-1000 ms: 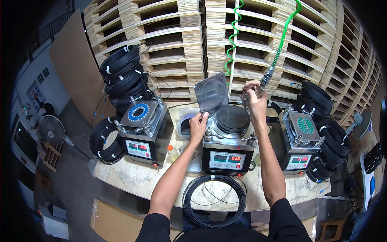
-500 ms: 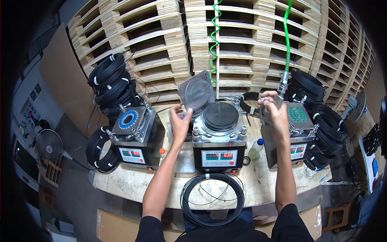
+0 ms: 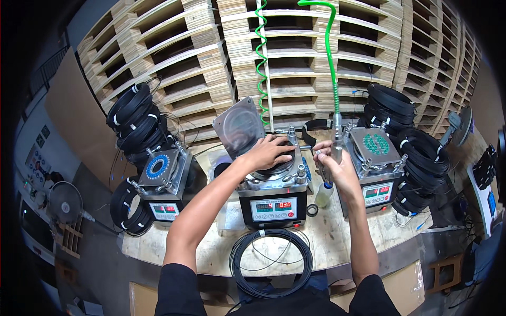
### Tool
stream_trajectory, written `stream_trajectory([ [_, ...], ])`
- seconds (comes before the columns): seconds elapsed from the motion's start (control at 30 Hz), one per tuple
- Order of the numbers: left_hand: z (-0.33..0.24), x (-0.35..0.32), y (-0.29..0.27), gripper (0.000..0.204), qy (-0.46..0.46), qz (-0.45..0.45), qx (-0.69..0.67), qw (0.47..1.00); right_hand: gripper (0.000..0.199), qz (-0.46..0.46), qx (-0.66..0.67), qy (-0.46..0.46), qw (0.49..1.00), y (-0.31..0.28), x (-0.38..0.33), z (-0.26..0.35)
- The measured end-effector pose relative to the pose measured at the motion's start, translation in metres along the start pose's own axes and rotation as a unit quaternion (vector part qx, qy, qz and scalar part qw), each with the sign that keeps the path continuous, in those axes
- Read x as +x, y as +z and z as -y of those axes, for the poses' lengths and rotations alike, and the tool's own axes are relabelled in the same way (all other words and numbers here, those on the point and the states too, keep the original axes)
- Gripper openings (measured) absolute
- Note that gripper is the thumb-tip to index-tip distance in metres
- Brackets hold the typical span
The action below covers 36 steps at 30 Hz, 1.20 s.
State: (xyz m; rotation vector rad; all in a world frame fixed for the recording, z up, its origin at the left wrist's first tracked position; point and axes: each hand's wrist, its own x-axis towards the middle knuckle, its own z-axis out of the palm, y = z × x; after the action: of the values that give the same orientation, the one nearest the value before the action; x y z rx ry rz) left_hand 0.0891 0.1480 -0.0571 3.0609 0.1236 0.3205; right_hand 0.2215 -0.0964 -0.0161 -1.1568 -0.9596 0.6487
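Observation:
My left hand [image 3: 268,154] lies palm down with fingers spread over the round black pad [image 3: 276,167] of the middle machine [image 3: 273,203], hiding much of the pad. Behind that hand a square metal plate [image 3: 238,124] leans tilted at the pad's left rear. My right hand [image 3: 340,171] is wrapped round a metal air blow gun [image 3: 337,138], held between the middle and right machines. From the gun's top a green air hose [image 3: 331,47] runs upward. Just below the right hand stands a clear bottle [image 3: 323,196] with a blue cap, partly covered by the hand.
A left machine [image 3: 167,179] carries a plate with a blue ring of parts; the right machine [image 3: 371,174] has green parts on its plate. A black cable coil [image 3: 237,263] overhangs the table's front edge. Stacked coils [image 3: 138,118] flank the machines. Wooden pallets [image 3: 295,68] rise behind.
My left hand has left the side of the leaning plate and moved right onto the black pad. My right hand has come lower and left with the air blow gun. The view has shifted slightly.

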Motion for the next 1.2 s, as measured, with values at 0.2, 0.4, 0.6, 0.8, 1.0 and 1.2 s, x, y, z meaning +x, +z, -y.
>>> stream_trajectory([
  [0.2,-0.02,0.015,-0.006,0.055,0.013,-0.007,0.057,0.998,0.021,0.018,0.013,-0.007,1.0,0.002,-0.008,-0.012],
  [0.4,-0.047,0.017,-0.03,0.037,0.022,-0.002,0.197,0.98,0.021,0.027,0.035,0.0,0.999,0.007,-0.013,-0.007],
  [0.6,-0.038,-0.03,-0.06,0.044,-0.094,-0.177,-0.02,0.98,0.019,0.022,0.04,-0.014,0.999,0.011,-0.007,-0.001],
  [0.8,-0.04,-0.054,-0.038,0.052,-0.286,-0.277,-0.065,0.915,0.015,0.027,0.09,-0.015,0.995,0.053,0.014,-0.021],
  [1.0,-0.039,-0.055,-0.032,0.046,-0.297,-0.333,-0.06,0.893,0.018,-0.031,0.143,-0.121,0.982,0.088,0.032,-0.005],
  [1.2,-0.035,-0.057,-0.028,0.043,-0.277,-0.373,-0.078,0.882,0.019,-0.012,0.156,-0.134,0.979,0.089,0.052,0.021],
])
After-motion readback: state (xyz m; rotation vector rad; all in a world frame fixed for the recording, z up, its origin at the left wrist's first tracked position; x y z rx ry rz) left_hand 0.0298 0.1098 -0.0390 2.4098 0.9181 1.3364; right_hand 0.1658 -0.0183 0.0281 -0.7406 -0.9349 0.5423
